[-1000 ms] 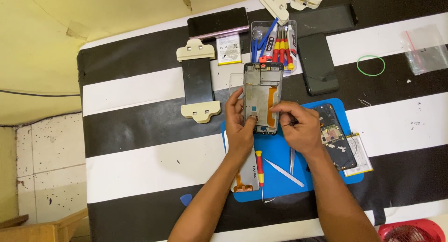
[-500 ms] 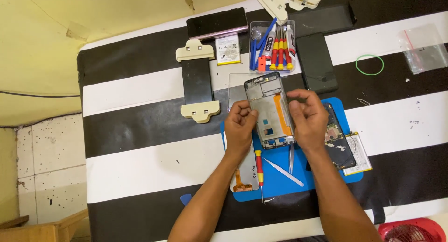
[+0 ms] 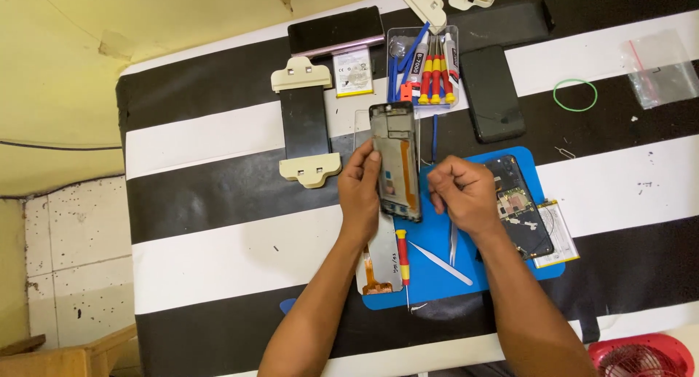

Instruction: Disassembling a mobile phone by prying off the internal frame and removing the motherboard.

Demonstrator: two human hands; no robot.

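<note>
My left hand (image 3: 361, 182) grips a black phone frame (image 3: 397, 160) by its left edge and holds it upright on edge above the blue work mat (image 3: 466, 255). Its open inner side, with an orange flex strip, faces the camera. My right hand (image 3: 463, 191) hovers just right of the frame with its fingers curled into a loose fist; I see nothing in it. Below the hands a red-and-yellow screwdriver (image 3: 402, 256), tweezers (image 3: 452, 243) and a white pry tool (image 3: 439, 263) lie on the mat.
An opened phone body (image 3: 518, 206) rests on the mat's right side. A tool tray with screwdrivers (image 3: 425, 70), a clamp jig (image 3: 306, 121), two dark phones (image 3: 492, 93) (image 3: 335, 29), a green rubber band (image 3: 574, 94) and a plastic bag (image 3: 658, 68) lie on the striped table.
The phone frame has been lifted and turned on edge into my left hand alone. My right hand has let go of it and drawn back to the right, closing into a fist.
</note>
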